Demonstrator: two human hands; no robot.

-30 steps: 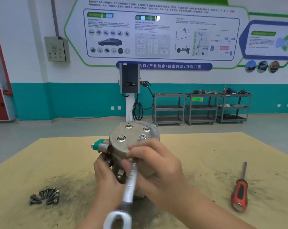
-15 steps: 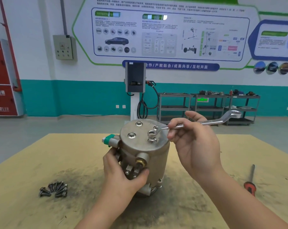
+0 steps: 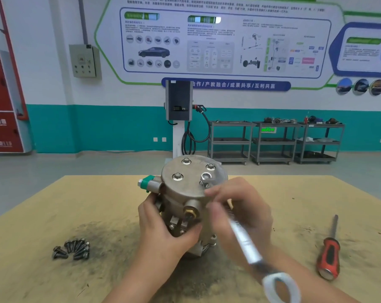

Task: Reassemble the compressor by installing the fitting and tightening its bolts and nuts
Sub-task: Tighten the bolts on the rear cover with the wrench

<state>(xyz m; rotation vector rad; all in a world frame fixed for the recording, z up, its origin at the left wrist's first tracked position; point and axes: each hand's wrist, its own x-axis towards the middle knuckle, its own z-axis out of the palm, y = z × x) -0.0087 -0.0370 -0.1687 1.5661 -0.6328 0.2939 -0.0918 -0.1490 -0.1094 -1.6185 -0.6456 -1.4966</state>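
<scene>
Compressor (image 3: 185, 206) stood upright mid-counter (image 3: 43, 215), long axis vertical, bolted cap up, green-capped port to the left, body gripped by left hand (image 3: 161, 224), wrench (image 3: 246, 241) held in right hand (image 3: 239, 211) fingers, ring end on near-right cap bolt (image 3: 205, 179), handle angled toward the viewer, loose bolts (image 3: 72, 249) piled left.

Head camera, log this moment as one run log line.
left hand holds compressor | right hand grips ring wrench on top bolt | spare bolts, screwdriver on table
</scene>
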